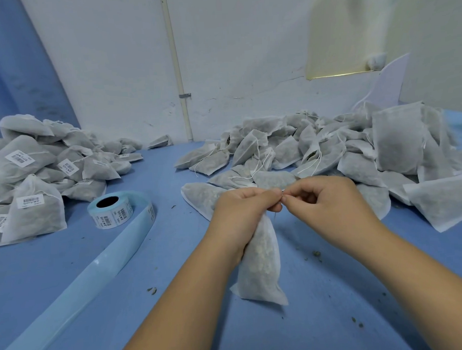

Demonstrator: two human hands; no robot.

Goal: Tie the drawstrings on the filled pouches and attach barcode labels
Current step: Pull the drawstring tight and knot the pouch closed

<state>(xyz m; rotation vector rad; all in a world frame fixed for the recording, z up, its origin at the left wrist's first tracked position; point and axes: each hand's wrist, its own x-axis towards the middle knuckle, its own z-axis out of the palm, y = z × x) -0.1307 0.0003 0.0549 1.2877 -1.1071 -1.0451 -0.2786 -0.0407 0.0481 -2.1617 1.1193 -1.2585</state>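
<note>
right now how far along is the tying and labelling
Done: the left pile carries barcode labels. In hand: the left hand grips one pouch by its neck while the right hand pinches at its top, apparently tying. Left: the bigger right pile shows no labels; the label roll sits beside the left pile.

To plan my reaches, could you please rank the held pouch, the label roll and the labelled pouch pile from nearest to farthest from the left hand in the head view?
1. The held pouch: in the grip of the left hand, hanging below it.
2. The label roll: on the table, to its left.
3. The labelled pouch pile: farther left, beyond the roll.
</note>
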